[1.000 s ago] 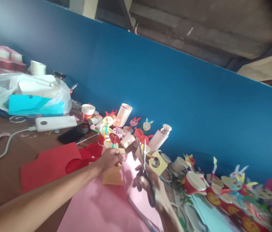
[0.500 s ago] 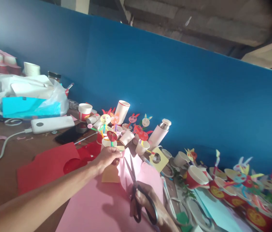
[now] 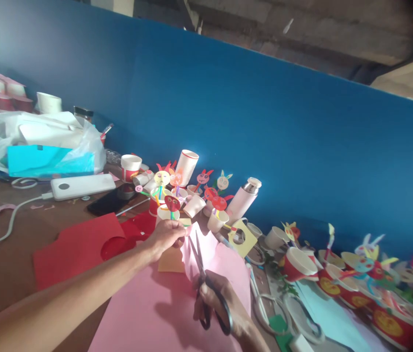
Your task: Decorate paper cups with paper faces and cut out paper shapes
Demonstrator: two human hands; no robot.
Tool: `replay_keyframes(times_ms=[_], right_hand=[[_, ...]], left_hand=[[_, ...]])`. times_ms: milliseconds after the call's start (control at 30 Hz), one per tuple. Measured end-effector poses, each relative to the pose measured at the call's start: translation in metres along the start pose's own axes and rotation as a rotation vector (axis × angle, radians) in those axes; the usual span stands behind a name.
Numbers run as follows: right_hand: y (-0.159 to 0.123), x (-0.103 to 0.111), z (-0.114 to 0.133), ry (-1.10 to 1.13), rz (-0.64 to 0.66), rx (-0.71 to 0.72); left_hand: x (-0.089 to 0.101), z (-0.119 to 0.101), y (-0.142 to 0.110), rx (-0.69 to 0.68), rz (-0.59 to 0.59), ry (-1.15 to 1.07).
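"Two hands are busy here; what does each one have?"

"The left hand [image 3: 169, 234] pinches the edge of the pink paper [image 3: 209, 244] between thumb and fingers. The right hand [image 3: 218, 297] is wrapped around the handles of the scissors [image 3: 201, 268], whose blades stand slightly apart, pointing to the far side."

"And where is that paper?"

"In the middle, raised at the left fingertips, above a large pink sheet [image 3: 140, 313] on the near side. I can't tell whether they join."

"What's around it?"

"Red paper [image 3: 77, 249] to the left, a yellow square with a round hole [image 3: 249, 242] to the right, and a tilted pink flask [image 3: 242, 201] beyond, near the blue wall [image 3: 265, 122]."
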State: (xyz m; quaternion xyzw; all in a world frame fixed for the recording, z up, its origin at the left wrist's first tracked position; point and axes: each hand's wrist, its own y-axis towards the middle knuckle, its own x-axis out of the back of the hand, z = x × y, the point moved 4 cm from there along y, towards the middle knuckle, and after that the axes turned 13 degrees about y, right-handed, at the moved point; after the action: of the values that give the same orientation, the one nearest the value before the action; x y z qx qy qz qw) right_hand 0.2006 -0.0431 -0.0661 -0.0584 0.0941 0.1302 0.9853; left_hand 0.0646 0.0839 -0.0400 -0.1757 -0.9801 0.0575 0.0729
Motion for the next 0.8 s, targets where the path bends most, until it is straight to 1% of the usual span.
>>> replay_keyframes(times_ms=[100,200,400,500,633,800], right_hand=[[0.0,-0.001,-0.002,0.006,-0.019,0.004],[0.0,-0.004,0.0,-0.009,-0.052,0.004],[0.001,-0.011,0.006,-0.086,-0.114,-0.005],[0.002,-0.012,0.006,-0.098,-0.132,0.013],[0.001,-0.016,0.009,-0.098,-0.151,0.049],[-0.001,-0.024,0.015,-0.101,-0.165,0.041]], left_hand=[[-0.001,0.001,0.001,-0.023,0.005,0.024],[-0.001,0.003,0.002,-0.015,0.018,0.01],[-0.007,0.01,0.001,0.022,0.092,-0.056],[-0.01,0.01,-0.001,0.035,0.124,-0.103],[-0.013,0.008,-0.006,0.06,0.117,-0.152],[-0.014,0.004,-0.012,0.056,0.086,-0.178]])
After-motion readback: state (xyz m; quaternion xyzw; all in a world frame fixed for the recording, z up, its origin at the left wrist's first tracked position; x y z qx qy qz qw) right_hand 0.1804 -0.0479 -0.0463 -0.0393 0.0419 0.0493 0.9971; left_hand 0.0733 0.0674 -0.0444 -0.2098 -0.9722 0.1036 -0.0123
